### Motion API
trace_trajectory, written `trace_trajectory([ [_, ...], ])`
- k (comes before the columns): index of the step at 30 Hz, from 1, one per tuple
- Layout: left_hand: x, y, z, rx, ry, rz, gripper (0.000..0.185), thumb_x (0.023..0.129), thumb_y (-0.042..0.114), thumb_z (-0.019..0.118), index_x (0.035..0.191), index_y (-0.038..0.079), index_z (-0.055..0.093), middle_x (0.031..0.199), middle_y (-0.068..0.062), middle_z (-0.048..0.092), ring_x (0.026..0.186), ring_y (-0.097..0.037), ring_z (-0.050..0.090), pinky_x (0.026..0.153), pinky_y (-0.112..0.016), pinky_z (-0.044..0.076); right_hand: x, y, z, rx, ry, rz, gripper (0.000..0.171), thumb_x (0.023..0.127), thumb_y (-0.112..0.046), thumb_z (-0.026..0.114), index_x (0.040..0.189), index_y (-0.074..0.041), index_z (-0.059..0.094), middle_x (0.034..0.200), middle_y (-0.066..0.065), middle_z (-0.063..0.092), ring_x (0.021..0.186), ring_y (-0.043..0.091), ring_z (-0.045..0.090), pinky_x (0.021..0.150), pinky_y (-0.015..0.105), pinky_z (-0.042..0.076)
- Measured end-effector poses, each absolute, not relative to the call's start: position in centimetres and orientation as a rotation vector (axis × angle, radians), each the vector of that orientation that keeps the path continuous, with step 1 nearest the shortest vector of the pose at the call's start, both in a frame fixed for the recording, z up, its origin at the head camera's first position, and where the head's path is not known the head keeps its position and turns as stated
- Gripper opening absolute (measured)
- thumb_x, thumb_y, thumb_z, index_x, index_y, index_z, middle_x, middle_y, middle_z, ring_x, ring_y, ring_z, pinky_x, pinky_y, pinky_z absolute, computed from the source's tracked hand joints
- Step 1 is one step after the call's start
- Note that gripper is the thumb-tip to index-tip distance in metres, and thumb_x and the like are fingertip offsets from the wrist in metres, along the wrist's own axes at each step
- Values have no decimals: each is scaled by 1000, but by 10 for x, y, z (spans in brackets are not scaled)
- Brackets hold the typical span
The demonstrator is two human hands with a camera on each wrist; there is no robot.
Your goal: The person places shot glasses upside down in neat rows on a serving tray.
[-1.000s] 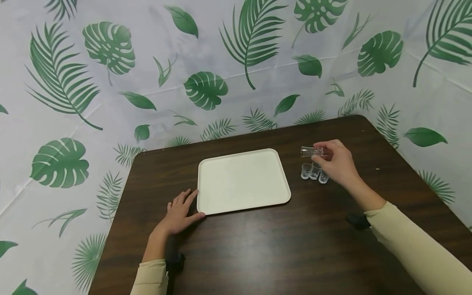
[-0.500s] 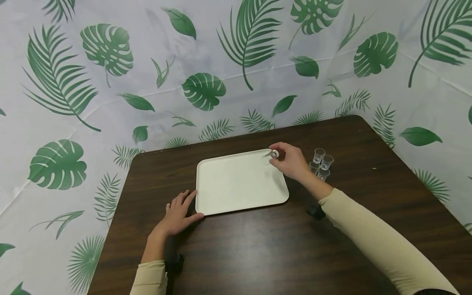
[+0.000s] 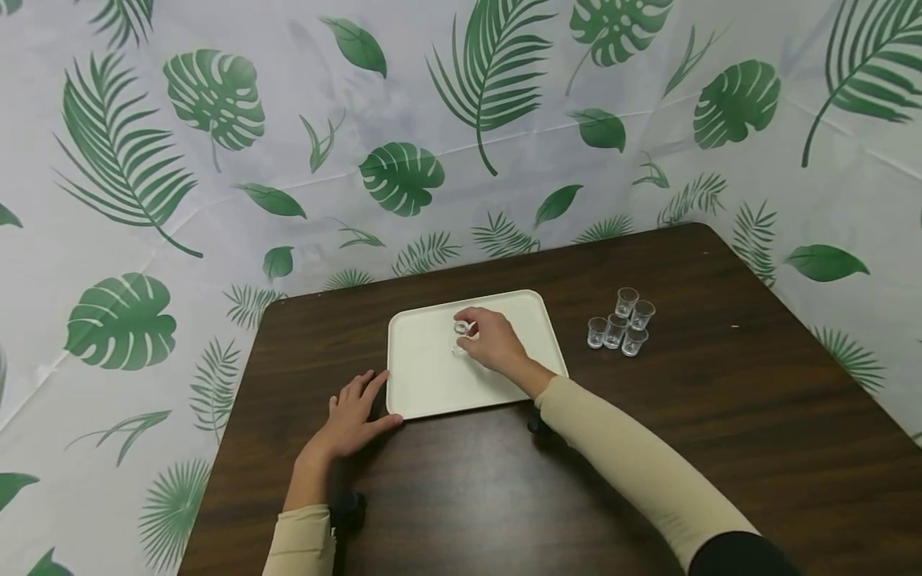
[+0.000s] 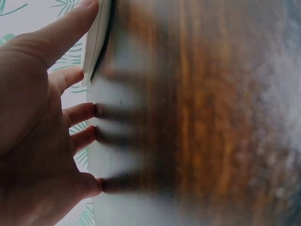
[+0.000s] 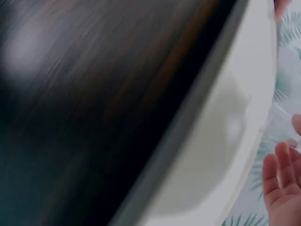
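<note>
One clear cup (image 3: 462,327) — right hand (image 3: 493,339) pinching, left hand (image 3: 349,418) touching tray (image 3: 425,388)

Clothing and worn gear, both arms.
Left hand (image 3: 353,420) and right hand (image 3: 492,340) are ungloved; the pale khaki fabric left sleeve (image 3: 298,544) and right sleeve (image 3: 627,448) look plain, the latter meeting black cloth (image 3: 742,556); a small dark device (image 3: 351,510) sits below the left cuff.
</note>
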State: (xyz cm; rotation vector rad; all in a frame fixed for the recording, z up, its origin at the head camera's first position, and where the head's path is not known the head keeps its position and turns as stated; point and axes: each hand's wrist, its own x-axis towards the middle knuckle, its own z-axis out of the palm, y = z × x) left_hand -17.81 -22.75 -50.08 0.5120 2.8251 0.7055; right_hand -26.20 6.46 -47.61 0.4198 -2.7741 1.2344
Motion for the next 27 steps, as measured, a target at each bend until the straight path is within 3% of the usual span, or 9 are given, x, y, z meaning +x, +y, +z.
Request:
trace_trajectory([
  [10, -179, -230, -500, 465, 2832, 711, 85, 90, 54, 65, 157, 18, 27, 157, -24, 22, 142, -48, 17, 101, -76, 11, -270, 5, -490, 543, -2792, 1078, 41, 88, -13, 72, 128, -19, 65, 108, -2, 65, 93, 13, 62, 78, 32, 49],
  [27, -179, -227, -498, 451, 2815, 738, 84, 89, 52, 66, 156, 19, 28, 157, -23, 21, 142, -48, 16, 101, -75, 10, -274, -24, -499, 588, -2817, 1142, 49, 90, -10, 72, 137, -18, 59, 117, 0, 66, 99, 14, 63, 86, 32, 49],
])
